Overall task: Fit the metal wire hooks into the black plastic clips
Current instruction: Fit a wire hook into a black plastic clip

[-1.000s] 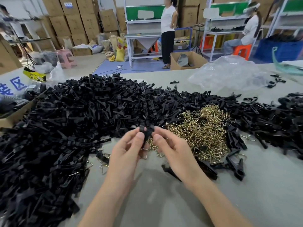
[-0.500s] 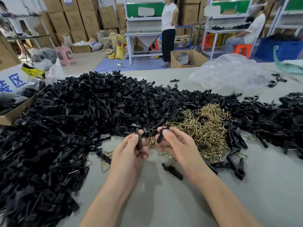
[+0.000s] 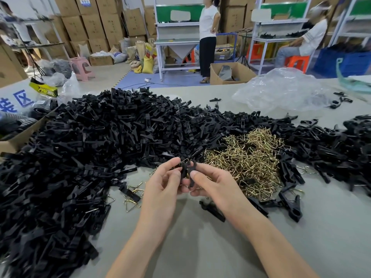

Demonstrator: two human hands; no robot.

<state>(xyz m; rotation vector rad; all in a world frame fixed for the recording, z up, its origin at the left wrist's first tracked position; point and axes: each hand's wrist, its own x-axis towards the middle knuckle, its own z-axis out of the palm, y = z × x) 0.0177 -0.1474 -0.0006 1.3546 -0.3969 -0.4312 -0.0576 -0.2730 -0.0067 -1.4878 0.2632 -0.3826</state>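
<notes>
1. Half a second ago the hands were apart, each with its own black piece. Now I see the left hand (image 3: 160, 189) and right hand (image 3: 216, 187) drawn together again at the centre of the frame, and the black clip pieces (image 3: 187, 171) meet between them.
2. I read this as the joining step: the parts are lined up, and I judge the fit not yet finished.
3. Left fingers (image 3: 170, 163) are curled in, thumb and forefinger pinching the left piece. Right fingers (image 3: 196, 174) are curled too, the thumb pressing the right piece against the fingers behind it.
4. A thin loop seems to show at the top of the held pieces. It is too small for me to tell whether it is a hook, or seated.
5. The heap of wire hooks (image 3: 247, 157) lies just right of the hands on the worktop (image 3: 200, 247). The big pile of black clips (image 3: 90, 147) fills the left and middle of the frame.
6. One loose clip (image 3: 212, 210) lies under the right wrist.
</notes>
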